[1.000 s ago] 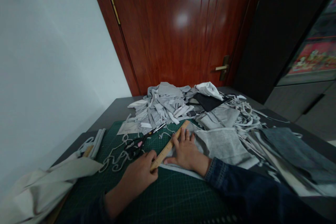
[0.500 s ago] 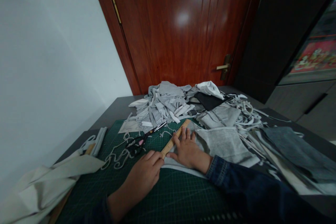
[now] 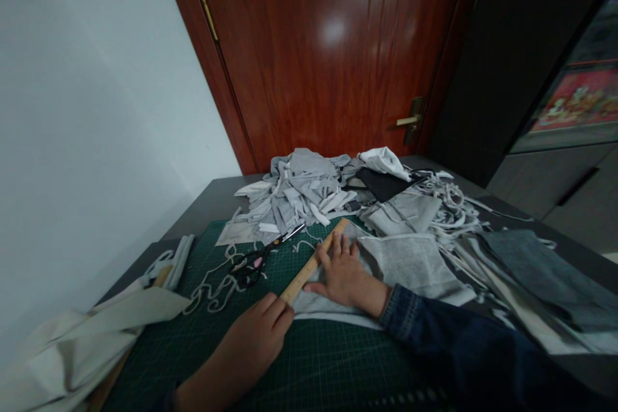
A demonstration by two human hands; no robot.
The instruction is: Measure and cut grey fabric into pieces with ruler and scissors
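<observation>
A pale wooden ruler [image 3: 313, 262] lies slantwise across a grey piece of cloth [image 3: 316, 304] on the green cutting mat [image 3: 338, 360]. My right hand [image 3: 342, 273] is flat with fingers spread, pressing the cloth, its index finger against the ruler's edge. At the ruler's near end is my left hand [image 3: 263, 328], its fingers curled closed by the cloth's corner; what they grip is hidden. Black-handled scissors [image 3: 255, 262] lie with blades apart from both hands, left of the ruler, among loose white cords [image 3: 212, 293].
Grey cloth scraps [image 3: 299, 190] are heaped at the back, beside a black cloth piece [image 3: 383, 185] and tangled cords [image 3: 449, 199]. Folded grey cloths [image 3: 535, 264] lie right, cream fabric [image 3: 96, 335] left. A wooden door [image 3: 313, 64] and a white wall [image 3: 106, 109] stand behind.
My left hand has moved down and left along the ruler, baring more of its near end. The cloth's near edge has shifted slightly toward me. My right hand stays in place.
</observation>
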